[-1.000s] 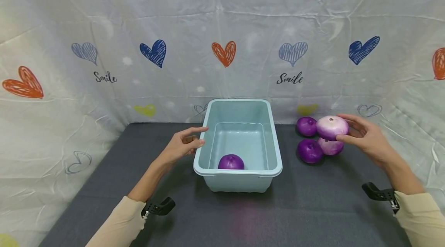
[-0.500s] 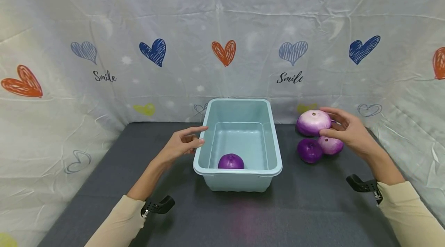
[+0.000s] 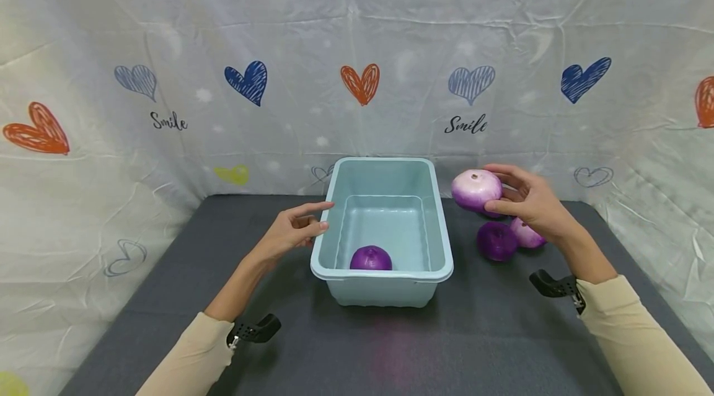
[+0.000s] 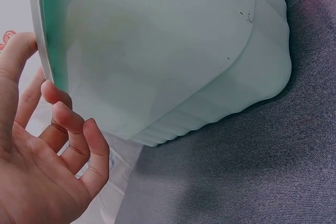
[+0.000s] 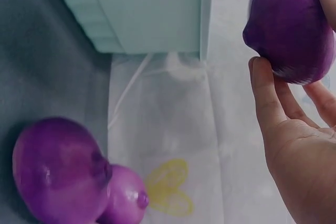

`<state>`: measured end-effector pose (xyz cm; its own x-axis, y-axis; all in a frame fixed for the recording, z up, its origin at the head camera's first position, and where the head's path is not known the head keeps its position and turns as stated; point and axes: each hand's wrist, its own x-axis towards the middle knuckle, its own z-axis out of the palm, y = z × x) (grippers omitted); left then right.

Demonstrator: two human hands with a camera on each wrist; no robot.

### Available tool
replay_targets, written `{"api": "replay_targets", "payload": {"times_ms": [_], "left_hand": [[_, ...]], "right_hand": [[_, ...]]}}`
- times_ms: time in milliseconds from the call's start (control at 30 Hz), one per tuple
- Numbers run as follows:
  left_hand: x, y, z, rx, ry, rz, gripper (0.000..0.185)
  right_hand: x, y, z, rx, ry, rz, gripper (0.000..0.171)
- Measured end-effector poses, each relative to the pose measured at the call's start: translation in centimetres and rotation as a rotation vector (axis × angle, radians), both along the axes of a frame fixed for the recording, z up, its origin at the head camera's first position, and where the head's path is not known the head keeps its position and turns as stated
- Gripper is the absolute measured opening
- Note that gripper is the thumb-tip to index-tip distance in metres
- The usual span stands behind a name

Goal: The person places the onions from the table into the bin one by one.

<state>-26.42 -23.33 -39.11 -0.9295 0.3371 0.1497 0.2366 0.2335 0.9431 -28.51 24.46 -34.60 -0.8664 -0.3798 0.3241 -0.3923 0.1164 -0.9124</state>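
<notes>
Purple fading to white toward its top, a round onion (image 3: 476, 189) is held aloft in the right hand (image 3: 527, 202), whose fingers (image 5: 270, 106) are curled around its right side with the thumb under its near face; it hangs above the table (image 3: 491, 321), just right of the tub's far right corner. Its skin looks smooth and glossy, so it is judged somewhat slippery, firm rather than soft, and of moderate weight. A wide grasp across its broadest part, with the fingers spread on opposite sides, is judged the surest hold; a pinch near the tapered top would likely slide off.

Below and to the near right of the hand, a dark purple onion (image 3: 496, 241) and a paler one (image 3: 525, 235) lie touching on the table; another seems partly hidden behind the held onion, though this cannot be told for certain.

The left hand (image 3: 290, 232) rests against the left rim of the pale blue plastic tub (image 3: 440, 241), with its fingers (image 4: 68, 124) loosely bent beside the wall and nothing grasped. Inside the tub, one purple onion (image 3: 370, 258) lies against the near wall. A cloth printed with hearts (image 3: 359, 83) hangs behind.
</notes>
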Motion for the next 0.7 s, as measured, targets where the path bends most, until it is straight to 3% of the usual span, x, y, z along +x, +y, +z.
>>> {"api": "replay_targets", "payload": {"times_ms": [700], "left_hand": [[0.0,0.0,-0.2,-0.005,-0.004,0.008,0.047]], "right_hand": [[-1.4,-4.9,0.6,-0.043,-0.063,0.117,0.066]]}}
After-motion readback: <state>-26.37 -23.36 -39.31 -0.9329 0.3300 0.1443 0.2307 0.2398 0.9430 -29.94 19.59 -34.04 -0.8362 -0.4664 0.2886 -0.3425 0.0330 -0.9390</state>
